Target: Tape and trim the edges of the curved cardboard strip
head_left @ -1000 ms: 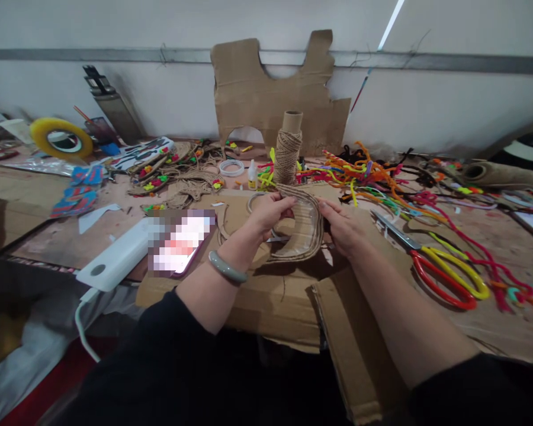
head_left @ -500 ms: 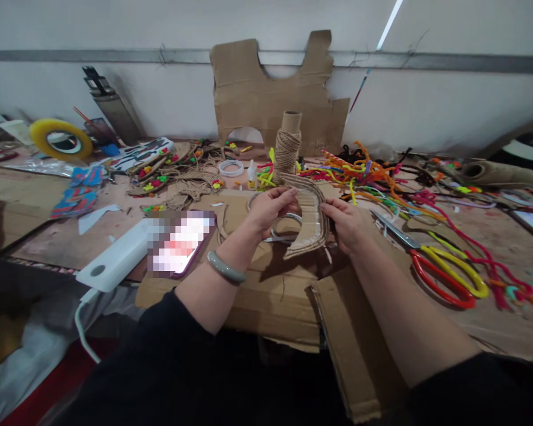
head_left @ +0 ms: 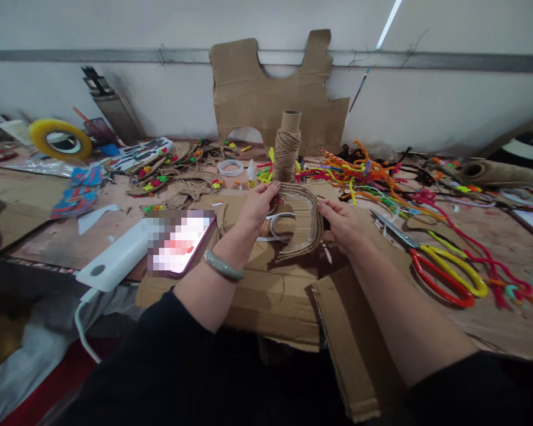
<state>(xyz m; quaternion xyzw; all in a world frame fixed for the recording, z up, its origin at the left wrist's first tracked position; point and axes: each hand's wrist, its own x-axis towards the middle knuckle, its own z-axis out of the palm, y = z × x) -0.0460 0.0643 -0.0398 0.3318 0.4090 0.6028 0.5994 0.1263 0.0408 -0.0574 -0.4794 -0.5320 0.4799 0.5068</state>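
Dim light is cast, apparently from overhead, while the bright phone screen (head_left: 194, 229) is partly pixelated and the outer edges are stretched and softened.

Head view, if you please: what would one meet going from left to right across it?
Yellow tape roll, phone, left hand, curved cord-edged cardboard piece, right hand, scissors with red and yellow handles.

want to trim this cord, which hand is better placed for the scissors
Probably the right hand: the scissors lie to its right, handles nearest the person. The left hand is farther off, across the cord piece. Both hold it, so the right must let go first.
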